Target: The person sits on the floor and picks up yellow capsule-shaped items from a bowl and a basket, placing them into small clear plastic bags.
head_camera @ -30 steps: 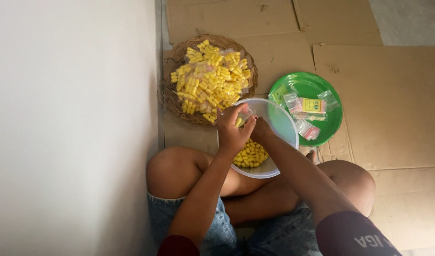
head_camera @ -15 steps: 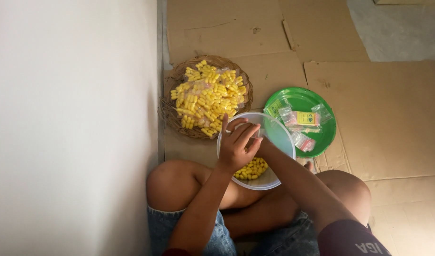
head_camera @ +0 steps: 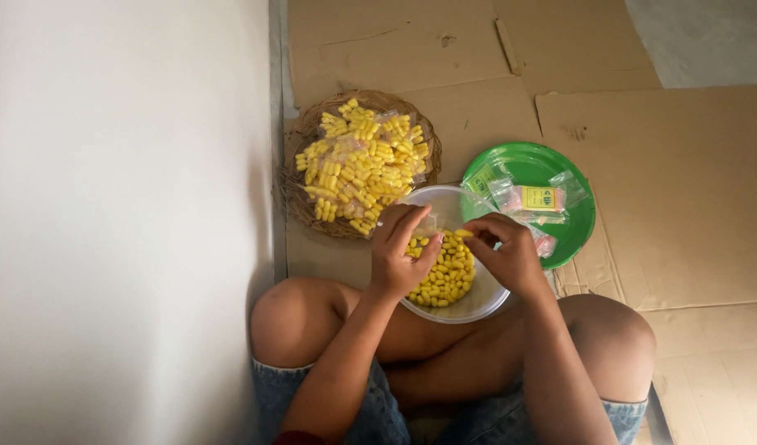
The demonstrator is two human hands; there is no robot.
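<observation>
Your left hand (head_camera: pixel 401 254) holds a small clear packet over the clear bowl (head_camera: pixel 487 298) of yellow capsules (head_camera: pixel 444 276) while your right hand (head_camera: pixel 502 255) pinches one capsule; slipping it inside calls for a steady packet mouth

Yellow against brown, green and white

Bright yellow capsules (head_camera: pixel 444 272) fill a translucent whitish bowl (head_camera: pixel 477 306); more yellow ones, in clear packets (head_camera: pixel 363 163), lie in a brown woven basket (head_camera: pixel 294 202). The plate (head_camera: pixel 580 227) is vivid green, carrying clear packets with yellow and pink labels (head_camera: pixel 536 199). Cardboard floor (head_camera: pixel 683 206) is tan, wall (head_camera: pixel 123 206) off-white, shorts (head_camera: pixel 271 395) faded blue denim.
</observation>
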